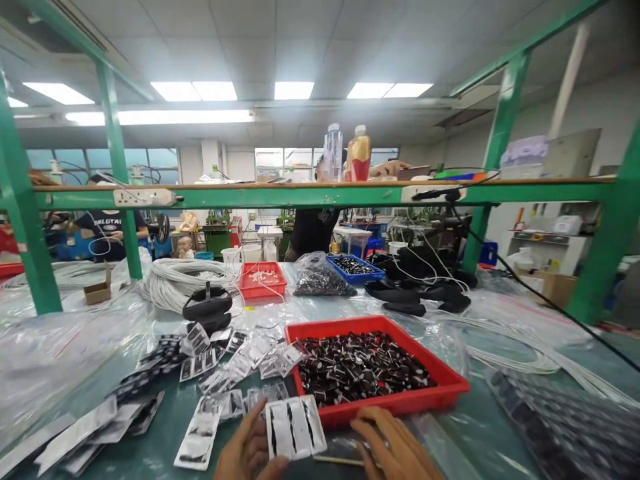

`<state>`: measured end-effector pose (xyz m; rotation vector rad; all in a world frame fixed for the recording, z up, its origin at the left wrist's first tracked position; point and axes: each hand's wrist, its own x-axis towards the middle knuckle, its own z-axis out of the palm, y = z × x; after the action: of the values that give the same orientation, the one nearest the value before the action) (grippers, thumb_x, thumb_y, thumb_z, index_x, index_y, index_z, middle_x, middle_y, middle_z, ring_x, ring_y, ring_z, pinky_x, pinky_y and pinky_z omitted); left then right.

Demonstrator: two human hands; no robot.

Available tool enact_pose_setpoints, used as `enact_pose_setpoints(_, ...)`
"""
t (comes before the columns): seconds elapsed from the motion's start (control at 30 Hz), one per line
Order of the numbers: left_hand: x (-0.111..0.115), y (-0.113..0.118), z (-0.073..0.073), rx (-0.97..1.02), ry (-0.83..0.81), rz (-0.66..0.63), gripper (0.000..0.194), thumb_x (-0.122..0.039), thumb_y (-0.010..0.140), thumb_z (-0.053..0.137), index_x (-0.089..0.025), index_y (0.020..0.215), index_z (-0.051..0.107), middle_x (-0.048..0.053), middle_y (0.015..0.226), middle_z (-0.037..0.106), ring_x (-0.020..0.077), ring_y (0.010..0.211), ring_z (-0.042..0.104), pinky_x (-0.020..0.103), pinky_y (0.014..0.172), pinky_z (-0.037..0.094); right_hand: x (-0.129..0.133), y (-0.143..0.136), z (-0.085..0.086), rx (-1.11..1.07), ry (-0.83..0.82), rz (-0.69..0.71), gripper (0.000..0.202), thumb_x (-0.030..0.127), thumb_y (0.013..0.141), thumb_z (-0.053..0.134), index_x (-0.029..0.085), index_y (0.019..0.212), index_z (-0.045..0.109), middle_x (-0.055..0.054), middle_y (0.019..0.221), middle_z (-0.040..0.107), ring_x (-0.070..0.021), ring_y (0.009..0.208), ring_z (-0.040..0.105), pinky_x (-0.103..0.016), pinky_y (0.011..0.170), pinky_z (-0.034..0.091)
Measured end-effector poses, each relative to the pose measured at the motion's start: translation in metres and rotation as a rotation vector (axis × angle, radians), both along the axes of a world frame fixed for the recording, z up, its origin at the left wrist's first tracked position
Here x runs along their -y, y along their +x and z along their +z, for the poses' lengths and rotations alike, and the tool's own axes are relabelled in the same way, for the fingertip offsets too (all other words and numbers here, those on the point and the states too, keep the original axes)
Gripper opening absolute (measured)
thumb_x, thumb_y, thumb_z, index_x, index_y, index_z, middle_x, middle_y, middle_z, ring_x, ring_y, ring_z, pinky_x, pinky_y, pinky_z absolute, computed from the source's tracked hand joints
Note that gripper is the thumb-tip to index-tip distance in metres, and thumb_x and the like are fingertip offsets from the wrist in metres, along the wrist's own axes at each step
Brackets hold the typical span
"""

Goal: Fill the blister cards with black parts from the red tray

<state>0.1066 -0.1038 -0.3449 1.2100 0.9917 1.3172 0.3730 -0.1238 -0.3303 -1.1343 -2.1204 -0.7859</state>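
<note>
My left hand point(250, 448) is closed on the edge of a white three-section packet strip point(296, 428), each section showing a dark, narrow piece. To its right, my right hand point(393, 443) has its fingers apart and bent over the table in front of the red tray point(453, 393). A thin tan stick point(337, 461) lies between the hands, its right end near my right fingers; whether they touch it is unclear. Many small dark parts with shiny bits point(365, 363) fill the tray. Another white packet strip point(199, 433) lies left of my left hand.
More packets point(240, 363) are heaped left of the tray. Behind stand a smaller red tray point(263, 290), a bag of dark parts point(323, 277) and a blue tray point(355, 267). White cable coils point(185, 283) lie back left. A green-framed shelf point(290, 195) spans overhead; people are beyond.
</note>
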Motion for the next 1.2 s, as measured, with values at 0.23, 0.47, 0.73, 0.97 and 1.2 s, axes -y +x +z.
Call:
enact_pose_setpoints(0.23, -0.076, 0.047, 0.056, 0.197, 0.018, -0.046, 0.066, -0.038, 0.047, 0.093, -0.014, 0.106, 0.074, 0.013, 0.101, 0.075, 0.0289, 0.095, 0.070, 0.038, 0.089, 0.053, -0.061, -0.050, 0.081, -0.197, -0.340, 0.148, 0.049, 0.027, 0.093, 0.056, 0.012, 0.139, 0.053, -0.016, 0.141, 0.056, -0.0283, 0.130, 0.053, -0.044, 0.108, 0.046)
enact_pose_setpoints(0.47, -0.102, 0.065, 0.048, 0.193, 0.029, -0.153, 0.052, -0.034, 0.046, 0.093, -0.017, 0.093, 0.079, 0.010, 0.087, 0.077, 0.0239, 0.084, 0.070, 0.034, 0.082, 0.053, -0.095, -0.040, 0.049, -0.664, -0.725, 0.258, 0.047, 0.047, 0.092, 0.060, 0.014, 0.125, 0.065, -0.014, 0.126, 0.068, -0.0287, 0.116, 0.063, -0.042, 0.102, 0.049)
enact_pose_setpoints(0.73, -0.105, 0.056, 0.029, 0.094, -0.045, -0.127, 0.046, -0.033, 0.049, 0.092, -0.018, 0.091, 0.079, 0.005, 0.080, 0.076, 0.0193, 0.077, 0.068, 0.029, 0.076, 0.052, -0.101, -0.021, 0.051, -0.675, -0.866, 0.234, 0.030, 0.031, 0.091, 0.054, 0.020, 0.110, 0.074, -0.007, 0.100, 0.077, -0.0245, 0.084, 0.072, -0.038, 0.082, 0.056)
enact_pose_setpoints(0.97, -0.106, 0.051, 0.029, 0.225, -0.041, -0.149, 0.050, -0.039, 0.057, 0.090, -0.016, 0.101, 0.077, 0.011, 0.098, 0.077, 0.0269, 0.098, 0.069, 0.040, 0.101, 0.046, -0.103, -0.012, 0.043, -0.410, -0.481, -0.039, 0.054, 0.035, 0.086, 0.063, 0.015, 0.135, 0.058, -0.016, 0.139, 0.057, -0.0333, 0.127, 0.054, -0.052, 0.106, 0.045)
enact_pose_setpoints(1.2, -0.095, 0.061, 0.029, 0.285, -0.007, -0.291, 0.039, -0.038, 0.073, 0.081, -0.017, 0.105, 0.073, 0.010, 0.111, 0.073, 0.0257, 0.107, 0.064, 0.036, 0.098, 0.046, -0.099, -0.035, 0.023, -0.298, -0.265, 0.174, 0.038, 0.016, 0.094, 0.050, 0.015, 0.132, 0.059, -0.014, 0.117, 0.069, -0.0284, 0.109, 0.065, -0.048, 0.095, 0.056)
